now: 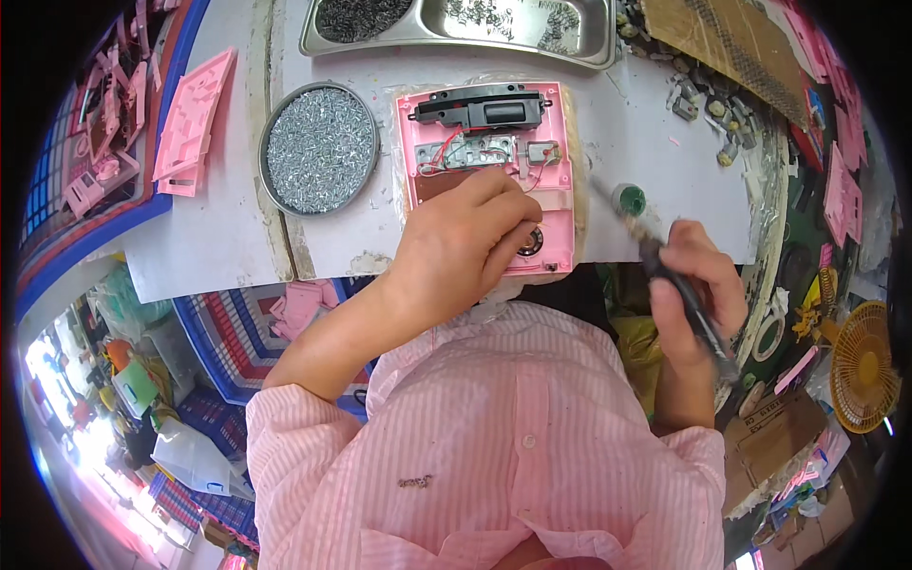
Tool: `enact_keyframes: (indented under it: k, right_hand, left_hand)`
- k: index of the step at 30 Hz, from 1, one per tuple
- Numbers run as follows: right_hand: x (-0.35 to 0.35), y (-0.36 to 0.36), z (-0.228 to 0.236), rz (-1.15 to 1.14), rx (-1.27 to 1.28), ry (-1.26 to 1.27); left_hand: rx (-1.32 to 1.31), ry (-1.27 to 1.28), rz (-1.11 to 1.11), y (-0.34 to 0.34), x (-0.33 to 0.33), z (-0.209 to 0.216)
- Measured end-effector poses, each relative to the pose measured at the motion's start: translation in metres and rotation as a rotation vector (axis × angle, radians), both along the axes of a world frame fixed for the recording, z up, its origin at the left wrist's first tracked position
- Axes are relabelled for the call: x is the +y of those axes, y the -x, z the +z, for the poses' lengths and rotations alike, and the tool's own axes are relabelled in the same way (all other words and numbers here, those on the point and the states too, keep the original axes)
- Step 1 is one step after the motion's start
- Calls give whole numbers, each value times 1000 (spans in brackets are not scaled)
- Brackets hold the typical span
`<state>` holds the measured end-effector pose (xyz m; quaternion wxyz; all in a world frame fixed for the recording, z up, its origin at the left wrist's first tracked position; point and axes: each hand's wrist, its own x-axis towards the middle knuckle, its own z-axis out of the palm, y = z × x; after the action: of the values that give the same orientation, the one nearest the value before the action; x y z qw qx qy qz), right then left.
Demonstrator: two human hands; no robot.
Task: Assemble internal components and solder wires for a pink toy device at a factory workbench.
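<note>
white worktable (228, 237) | blue crates (228, 332) | yellow fan (863, 369)

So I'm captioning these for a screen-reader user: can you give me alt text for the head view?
Seen from above, a person's left hand rests on an open pink plastic casing with wiring inside, while the right hand holds a dark screwdriver beside it. A round tin of small screws sits left of the casing on the white worktable.
</note>
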<state>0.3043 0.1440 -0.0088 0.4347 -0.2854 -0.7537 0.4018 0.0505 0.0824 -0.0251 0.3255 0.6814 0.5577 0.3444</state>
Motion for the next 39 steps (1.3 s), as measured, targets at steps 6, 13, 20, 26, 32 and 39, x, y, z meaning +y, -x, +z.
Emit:
enact_keyframes:
  k: [6,13,20,26,32,39]
  right_hand:
    - [-8,-13,-10,112,-8,137]
    - [-5,-2,-11,131,-34,110]
    - [-1,3,-6,165,-95,82]
    - [0,0,-3,171,-76,67]
    - [-2,-16,-3,116,-11,75]
    - [0,-12,-4,162,-28,88]
  left_hand:
    - [115,-14,-19,-4,2,3]
    - [125,-34,-8,-5,0,2]
    - [136,-74,-5,-6,-1,0]
    - [149,-108,1,-7,-3,-4]
    - [137,-114,-42,-3,-4,-4]
    - [202,-120,-120,2,-2,-1]
